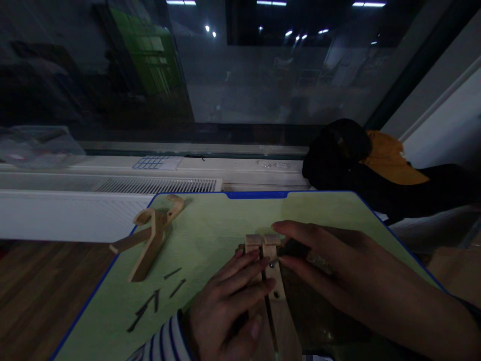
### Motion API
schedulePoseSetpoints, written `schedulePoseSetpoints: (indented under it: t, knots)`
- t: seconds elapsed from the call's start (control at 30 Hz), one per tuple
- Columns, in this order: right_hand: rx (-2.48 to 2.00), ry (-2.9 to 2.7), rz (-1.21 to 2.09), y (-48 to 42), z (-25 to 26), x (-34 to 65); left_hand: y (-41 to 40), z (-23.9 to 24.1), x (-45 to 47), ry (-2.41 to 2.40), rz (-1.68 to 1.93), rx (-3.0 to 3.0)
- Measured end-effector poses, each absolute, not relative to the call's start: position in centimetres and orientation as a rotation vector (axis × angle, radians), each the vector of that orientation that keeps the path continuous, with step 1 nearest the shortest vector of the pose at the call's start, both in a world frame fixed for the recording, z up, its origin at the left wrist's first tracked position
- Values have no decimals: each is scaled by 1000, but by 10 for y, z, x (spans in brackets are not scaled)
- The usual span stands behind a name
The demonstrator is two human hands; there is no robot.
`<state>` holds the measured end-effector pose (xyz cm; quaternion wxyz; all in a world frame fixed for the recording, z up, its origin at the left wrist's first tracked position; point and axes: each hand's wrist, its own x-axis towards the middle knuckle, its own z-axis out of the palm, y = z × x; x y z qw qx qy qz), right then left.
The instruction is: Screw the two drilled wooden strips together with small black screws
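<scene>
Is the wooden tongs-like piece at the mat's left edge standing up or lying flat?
Lying flat. The wooden tongs-like piece rests on its side on the green mat, its arms crossed, away from both hands.

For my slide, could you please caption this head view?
Both hands steady two wooden slats on a green mat.

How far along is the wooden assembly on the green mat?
Done: one wooden assembly lies finished-looking at the mat's left. In hand: the left hand steadies two wooden strips while the right hand pinches a small fastener against them. Left: several loose dark pins remain unused.
</scene>
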<state>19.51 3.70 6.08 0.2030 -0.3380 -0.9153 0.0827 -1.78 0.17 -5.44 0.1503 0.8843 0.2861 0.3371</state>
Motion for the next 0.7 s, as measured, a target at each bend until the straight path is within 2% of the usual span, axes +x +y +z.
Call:
schedulePoseSetpoints:
  t: [0.7]
  knots:
    - [-946,-2555,269,33,60,194,3,-55,-19,793,930,2535]
